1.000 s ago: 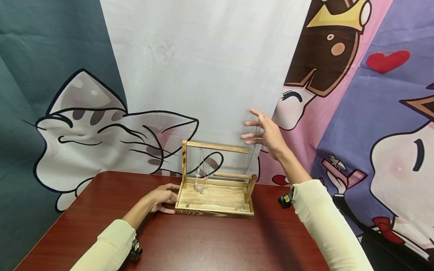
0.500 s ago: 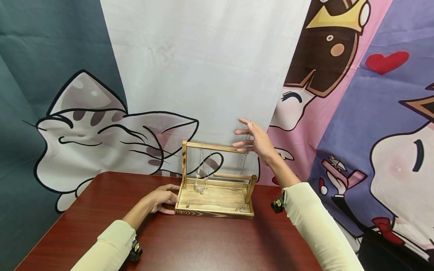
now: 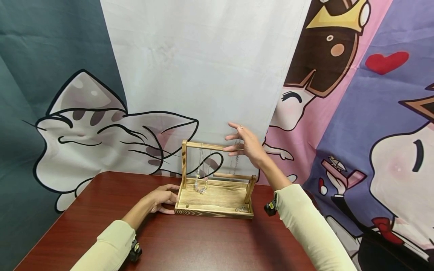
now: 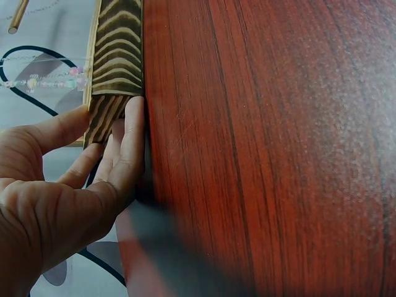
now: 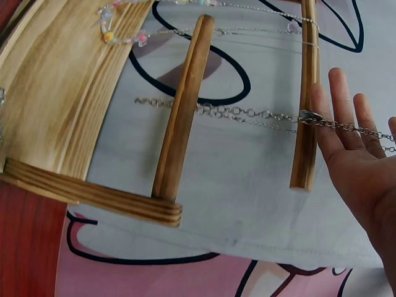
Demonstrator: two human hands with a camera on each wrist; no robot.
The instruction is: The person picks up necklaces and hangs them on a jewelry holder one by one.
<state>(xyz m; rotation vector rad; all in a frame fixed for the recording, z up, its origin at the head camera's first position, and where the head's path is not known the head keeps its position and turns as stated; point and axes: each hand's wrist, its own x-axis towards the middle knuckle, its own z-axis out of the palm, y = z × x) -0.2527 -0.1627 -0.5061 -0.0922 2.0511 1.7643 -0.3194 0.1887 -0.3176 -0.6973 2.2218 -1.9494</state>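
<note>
A wooden jewelry stand (image 3: 217, 195) with a tray and two bars stands on the table. My left hand (image 3: 162, 198) grips the tray's left end, fingers on opposite edges of its end (image 4: 106, 112). My right hand (image 3: 249, 145) is raised beside the upper bar (image 3: 214, 146), fingers long and spread. A silver chain necklace (image 5: 250, 114) hangs from it, seemingly draped over the topmost digit; a thumb pinch cannot be made out. The chain crosses the upper bar and hangs past the lower bar (image 5: 184, 105). Toward the left of the upper bar hangs a beaded necklace (image 3: 202, 190).
Silvery jewelry (image 3: 242, 209) lies in the tray's front right corner, and a small dark piece (image 3: 187, 206) at its front left. The reddish table (image 3: 190, 244) reaches toward me. Behind the stand hangs a cartoon-printed cloth (image 3: 190, 75).
My right hand has moved left and down, carrying the chain necklace over toward the upper bar's right part. The left hand and the stand have kept their places.
</note>
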